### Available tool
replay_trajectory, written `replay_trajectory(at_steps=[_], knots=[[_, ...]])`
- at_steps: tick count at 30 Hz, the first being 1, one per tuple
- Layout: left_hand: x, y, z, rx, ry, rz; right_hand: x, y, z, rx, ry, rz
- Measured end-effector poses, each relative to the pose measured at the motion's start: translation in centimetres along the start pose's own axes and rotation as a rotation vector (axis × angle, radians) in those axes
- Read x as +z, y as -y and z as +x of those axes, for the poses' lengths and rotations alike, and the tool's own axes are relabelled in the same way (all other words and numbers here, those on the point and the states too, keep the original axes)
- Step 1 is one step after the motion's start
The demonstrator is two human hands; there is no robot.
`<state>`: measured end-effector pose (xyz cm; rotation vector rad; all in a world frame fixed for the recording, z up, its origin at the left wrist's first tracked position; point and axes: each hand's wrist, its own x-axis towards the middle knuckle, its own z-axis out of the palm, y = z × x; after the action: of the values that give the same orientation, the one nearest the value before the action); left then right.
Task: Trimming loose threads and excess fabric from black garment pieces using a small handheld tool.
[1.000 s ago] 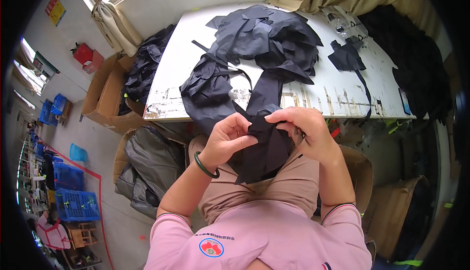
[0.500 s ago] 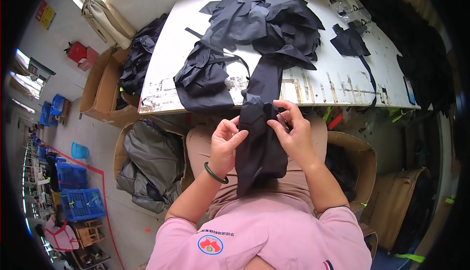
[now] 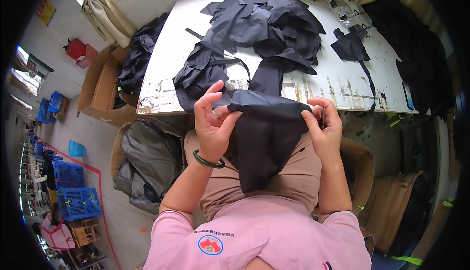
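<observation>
A black fabric piece (image 3: 269, 138) hangs over my lap, its top edge stretched level between my two hands just off the table's front edge. My left hand (image 3: 213, 120) pinches its left corner between thumb and forefinger, the other fingers raised. At the opposite corner, my right hand (image 3: 322, 125) pinches the cloth with thumb and curled fingers. Something thin and dark shows within the right fingers, too small to make out. Behind the stretched piece, a black fabric strip (image 3: 267, 76) lies on the table and runs back beneath a large heap of black fabric pieces (image 3: 259, 23).
The white table (image 3: 164, 69) has a worn front edge. A smaller black fabric pile (image 3: 196, 76) lies left, a strapped black piece (image 3: 350, 45) right. Dark cloth (image 3: 411, 49) covers the right end. Cardboard boxes (image 3: 98, 84) stand around; one holds grey fabric (image 3: 154, 152).
Both hands have moved apart and slightly up, drawing the bunched black fabric piece out wide between them. The piles on the table look the same.
</observation>
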<state>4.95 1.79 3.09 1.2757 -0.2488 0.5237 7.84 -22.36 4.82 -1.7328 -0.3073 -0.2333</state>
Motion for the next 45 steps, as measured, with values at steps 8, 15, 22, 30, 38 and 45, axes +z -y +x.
replay_trajectory(at_steps=[8,15,22,30,38,45], knots=[[2.1,-0.8,1.9,0.185,0.120,0.051,1.2,4.2,-0.3,-0.327,-0.170,-0.187],[2.8,-1.5,-0.7,0.225,0.190,0.113,3.4,4.4,-0.3,-0.236,0.220,-0.102],[-0.3,-2.5,-0.8,0.159,0.263,0.309,2.9,3.2,-0.6,-0.185,0.202,-0.084],[0.5,-1.0,-2.1,-0.102,0.369,0.049,2.9,3.8,-0.9,-0.216,0.340,-0.093],[0.9,-1.5,-2.7,-0.548,0.171,-0.386,3.4,2.9,-1.4,-0.170,0.335,-0.019],[1.4,-1.2,-3.3,-0.743,0.128,-0.615,3.3,2.2,-1.2,-0.193,0.412,0.008]])
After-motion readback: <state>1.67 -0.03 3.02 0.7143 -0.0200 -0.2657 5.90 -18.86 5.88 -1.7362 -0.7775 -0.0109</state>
